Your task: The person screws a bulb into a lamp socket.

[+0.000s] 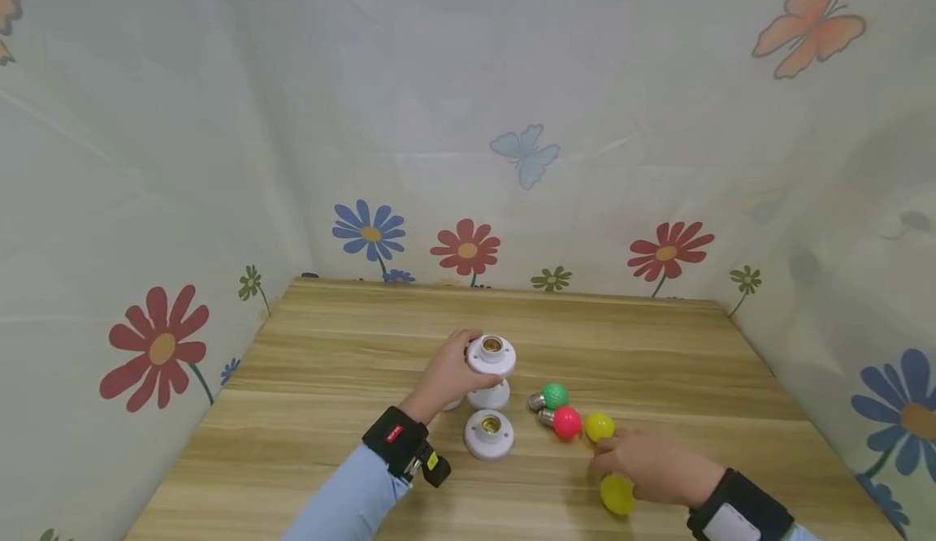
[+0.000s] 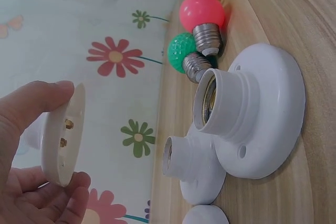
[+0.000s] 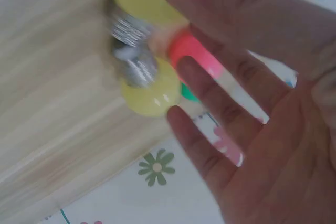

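Note:
My left hand (image 1: 448,372) grips a round white lamp holder (image 1: 478,362) by its rim, thumb on one side and fingers on the other. The left wrist view shows this holder raised off the table, its hollow underside with brass-coloured contacts facing the camera. Two more lamp holders stand below it, one nearer (image 1: 477,442) and one farther (image 1: 488,398); another (image 1: 453,404) is mostly hidden by the hand. My right hand (image 1: 654,464) hovers at two yellow bulbs, one nearer (image 1: 617,495) and one farther (image 1: 600,425). Its fingers are spread and loosely extended, gripping neither bulb.
A red bulb (image 1: 568,423) and a green textured bulb (image 1: 556,396) lie between the lamp holders and the yellow bulbs. They rest on a wood-grain table (image 1: 351,338). A white curtain (image 1: 409,102) printed with flowers and butterflies encloses its back and sides.

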Available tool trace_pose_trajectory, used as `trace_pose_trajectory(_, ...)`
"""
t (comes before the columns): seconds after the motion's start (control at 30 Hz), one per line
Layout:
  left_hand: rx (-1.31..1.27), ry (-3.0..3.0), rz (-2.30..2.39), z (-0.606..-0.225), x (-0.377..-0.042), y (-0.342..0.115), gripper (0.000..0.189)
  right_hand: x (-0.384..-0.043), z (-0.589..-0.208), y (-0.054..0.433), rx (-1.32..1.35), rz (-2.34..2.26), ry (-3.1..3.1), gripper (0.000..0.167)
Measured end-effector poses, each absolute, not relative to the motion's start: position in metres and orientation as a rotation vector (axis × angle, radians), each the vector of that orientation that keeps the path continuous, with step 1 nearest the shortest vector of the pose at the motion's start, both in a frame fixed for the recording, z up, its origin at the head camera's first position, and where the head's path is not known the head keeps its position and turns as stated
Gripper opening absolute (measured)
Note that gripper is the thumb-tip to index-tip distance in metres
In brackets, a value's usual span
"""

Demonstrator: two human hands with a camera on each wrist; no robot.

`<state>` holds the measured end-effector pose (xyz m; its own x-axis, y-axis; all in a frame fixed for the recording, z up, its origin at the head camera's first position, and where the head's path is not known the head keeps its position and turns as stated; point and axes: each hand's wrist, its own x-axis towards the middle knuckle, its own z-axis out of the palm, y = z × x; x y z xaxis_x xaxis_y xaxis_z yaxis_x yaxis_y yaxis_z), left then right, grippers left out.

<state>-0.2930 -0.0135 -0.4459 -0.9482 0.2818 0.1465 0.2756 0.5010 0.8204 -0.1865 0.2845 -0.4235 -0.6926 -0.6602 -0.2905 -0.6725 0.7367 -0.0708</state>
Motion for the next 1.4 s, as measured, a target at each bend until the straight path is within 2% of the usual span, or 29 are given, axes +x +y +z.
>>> trace_pose_trajectory(0.07,0.499,2.714,1.484,-0.444,-0.292,-0.014,0.081,-0.182,-0.428,0.285,-1.084,0.154,2.641,0.062)
trace_pose_trajectory(0.17,0.491,2.720,1.483,-0.444,-0.293,-0.014,0.080,-0.180,-0.434,0.285,-1.164,0.214,2.637,0.063)
trace_pose_trajectory(0.37,0.494,2.730,1.471,-0.445,-0.293,-0.013,0.080,-0.187,-0.443,0.286,-1.258,0.158,2.644,0.047)
trace_pose_trajectory(0.53,0.502,2.728,1.470,-0.445,-0.293,-0.011,0.080,-0.196,-0.422,0.279,-1.107,-0.278,2.646,0.039)
trace_pose_trajectory(0.7,0.513,2.739,1.468,-0.443,-0.295,-0.009,0.080,-0.215,-0.380,0.254,-1.046,-0.850,2.803,0.044)
trace_pose_trajectory(0.83,0.552,2.715,1.479,-0.442,-0.294,-0.005,0.080,-0.241,-0.361,0.225,-1.013,-1.176,2.980,0.048)
trace_pose_trajectory(1.07,0.578,2.663,1.499,-0.445,-0.288,0.004,0.078,-0.277,-0.378,0.201,-0.892,-1.329,3.057,0.047)
trace_pose_trajectory(1.4,0.574,2.668,1.492,-0.451,-0.287,0.005,0.074,-0.280,-0.398,0.197,-0.817,-1.326,2.940,0.050)
